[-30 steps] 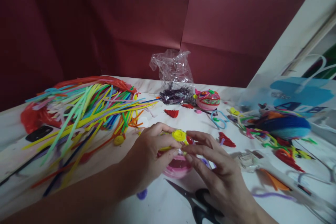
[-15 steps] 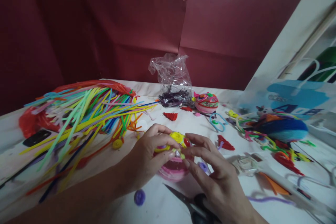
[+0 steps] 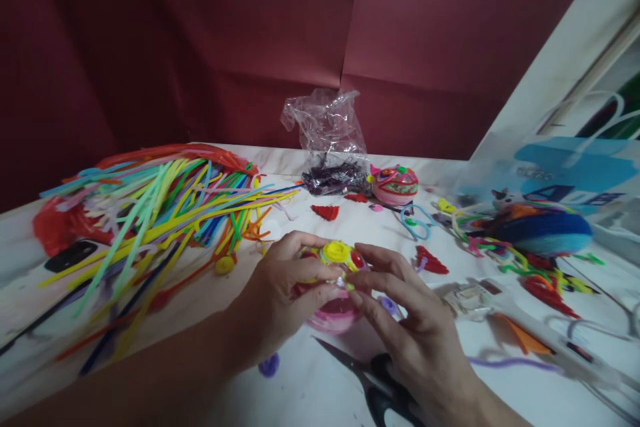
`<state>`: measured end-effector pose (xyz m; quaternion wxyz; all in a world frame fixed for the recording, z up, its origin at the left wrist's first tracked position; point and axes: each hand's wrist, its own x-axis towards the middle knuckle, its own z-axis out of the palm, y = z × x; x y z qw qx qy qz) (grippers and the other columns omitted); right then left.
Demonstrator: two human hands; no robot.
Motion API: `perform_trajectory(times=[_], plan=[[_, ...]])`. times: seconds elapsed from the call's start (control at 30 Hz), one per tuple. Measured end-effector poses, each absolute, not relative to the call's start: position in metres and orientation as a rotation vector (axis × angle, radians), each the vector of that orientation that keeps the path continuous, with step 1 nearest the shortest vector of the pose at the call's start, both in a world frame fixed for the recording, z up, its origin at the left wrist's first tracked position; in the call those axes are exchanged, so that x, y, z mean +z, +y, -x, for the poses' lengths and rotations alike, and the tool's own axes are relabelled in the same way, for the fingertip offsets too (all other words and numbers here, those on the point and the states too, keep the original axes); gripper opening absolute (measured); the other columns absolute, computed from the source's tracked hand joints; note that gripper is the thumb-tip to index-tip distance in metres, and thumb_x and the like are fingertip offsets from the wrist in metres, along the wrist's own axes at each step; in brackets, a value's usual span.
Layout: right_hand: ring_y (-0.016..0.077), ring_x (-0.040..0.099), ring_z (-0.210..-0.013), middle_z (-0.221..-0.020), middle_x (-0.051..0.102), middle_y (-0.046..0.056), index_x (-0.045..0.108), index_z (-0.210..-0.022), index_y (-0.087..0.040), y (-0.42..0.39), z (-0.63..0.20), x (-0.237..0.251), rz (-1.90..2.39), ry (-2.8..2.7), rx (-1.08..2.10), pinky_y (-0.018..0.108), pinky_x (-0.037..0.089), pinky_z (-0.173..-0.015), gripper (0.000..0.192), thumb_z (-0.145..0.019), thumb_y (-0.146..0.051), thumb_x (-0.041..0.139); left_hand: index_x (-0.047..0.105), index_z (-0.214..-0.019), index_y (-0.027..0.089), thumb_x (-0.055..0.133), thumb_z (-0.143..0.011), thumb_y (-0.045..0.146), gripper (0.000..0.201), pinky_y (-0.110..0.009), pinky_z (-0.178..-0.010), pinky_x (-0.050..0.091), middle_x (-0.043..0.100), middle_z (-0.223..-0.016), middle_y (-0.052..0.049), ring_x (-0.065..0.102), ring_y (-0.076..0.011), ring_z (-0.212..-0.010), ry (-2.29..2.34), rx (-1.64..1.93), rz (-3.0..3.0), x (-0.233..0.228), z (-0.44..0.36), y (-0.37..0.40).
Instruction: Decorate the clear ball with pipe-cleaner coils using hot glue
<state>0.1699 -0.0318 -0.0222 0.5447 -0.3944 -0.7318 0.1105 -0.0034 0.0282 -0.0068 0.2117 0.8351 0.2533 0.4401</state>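
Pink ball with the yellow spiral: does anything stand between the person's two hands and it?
Nothing visible does. The left hand and the right hand both already grip the pink ball directly, fingertips touching around the yellow spiral.

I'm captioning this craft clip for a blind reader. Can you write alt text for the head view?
Two hands, left hand and right hand, hold a small pink craft piece topped with a yellow coil above a white table. A heap of colourful pipe cleaners lies to the left, black scissors near the right wrist, a clear plastic bag behind.
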Motion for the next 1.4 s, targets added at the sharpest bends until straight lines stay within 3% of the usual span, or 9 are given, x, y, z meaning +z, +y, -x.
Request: perform_trajectory(times=[0.2, 0.43, 0.63, 0.97, 1.1, 1.23, 1.4], plan=[[0.0146, 0.044, -0.112, -0.119, 0.044, 0.004, 0.062, -0.103, -0.023, -0.032, -0.171, -0.024, 0.916, -1.747, 0.215, 0.023, 0.040, -0.093, 0.020, -0.090, -0.011, 0.052, 0.066, -0.096, 0.021, 0.052, -0.085, 0.018, 0.018, -0.035, -0.085, 0.045, 0.058, -0.105, -0.007, 0.055, -0.0192, -0.098, 0.646, 1.344, -2.684, -0.008, 0.009, 0.027], [0.0156, 0.045, -0.111, -0.118, 0.045, 0.004, 0.062, -0.104, -0.024, -0.032, -0.170, -0.024, 0.913, -1.745, 0.246, 0.025, 0.042, -0.090, 0.022, -0.091, -0.011, 0.050, 0.068, -0.088, 0.022, 0.055, -0.079, 0.012, 0.019, -0.023, -0.079, 0.047, 0.052, -0.099, -0.003, 0.056, -0.0132, -0.093, 0.753, 1.224, -2.403, -0.003, 0.006, 0.025], [0.0176, 0.046, -0.110, -0.117, 0.046, 0.005, 0.062, -0.103, -0.024, -0.031, -0.170, -0.022, 0.925, -1.756, 0.217, 0.029, 0.044, -0.087, 0.022, -0.091, -0.011, 0.050, 0.065, -0.097, 0.024, 0.053, -0.079, 0.010, 0.026, -0.026, -0.087, 0.044, 0.050, -0.102, -0.003, 0.054, -0.0138, -0.097, 0.738, 1.141, -2.342, 0.002, 0.005, 0.023], [0.0185, 0.049, -0.109, -0.115, 0.052, 0.005, 0.064, -0.103, -0.022, -0.033, -0.184, -0.001, 1.022, -1.729, 0.109, 0.027, 0.048, -0.084, 0.017, -0.089, -0.022, 0.054, 0.069, -0.092, 0.023, 0.053, -0.082, 0.015, 0.021, -0.026, -0.087, 0.043, 0.051, -0.102, -0.004, 0.054, -0.0141, -0.096, 0.730, 1.156, -2.479, 0.002, 0.006, 0.029], [0.0132, 0.061, -0.083, -0.093, 0.064, -0.001, 0.067, -0.094, -0.026, -0.048, -0.220, 0.035, 1.213, -1.583, -0.061, 0.015, 0.052, -0.067, 0.013, -0.083, -0.033, 0.064, 0.070, -0.092, 0.025, 0.054, -0.081, 0.017, 0.021, -0.027, -0.089, 0.044, 0.050, -0.102, -0.003, 0.054, -0.0144, -0.095, 0.778, 1.108, -2.457, 0.002, 0.006, 0.031], [0.0094, 0.060, -0.062, -0.081, 0.065, -0.003, 0.066, -0.083, -0.028, -0.067, -0.251, 0.048, 1.370, -1.780, -0.225, 0.007, 0.044, -0.040, 0.016, -0.085, -0.042, 0.060, 0.069, -0.092, 0.025, 0.054, -0.081, 0.019, 0.019, -0.026, -0.088, 0.044, 0.050, -0.100, -0.002, 0.054, -0.0143, -0.096, 0.801, 1.097, -2.384, 0.004, 0.007, 0.035], [0.0100, 0.060, -0.052, -0.072, 0.064, -0.005, 0.067, -0.076, -0.030, -0.077, -0.268, 0.027, 1.590, -2.036, -0.115, 0.012, 0.047, -0.040, 0.027, -0.089, -0.041, 0.045, 0.069, -0.093, 0.024, 0.056, -0.081, 0.024, 0.018, -0.029, -0.089, 0.044, 0.052, -0.099, -0.003, 0.053, -0.0172, -0.099, 0.812, 1.130, -2.339, 0.001, 0.011, 0.046]])
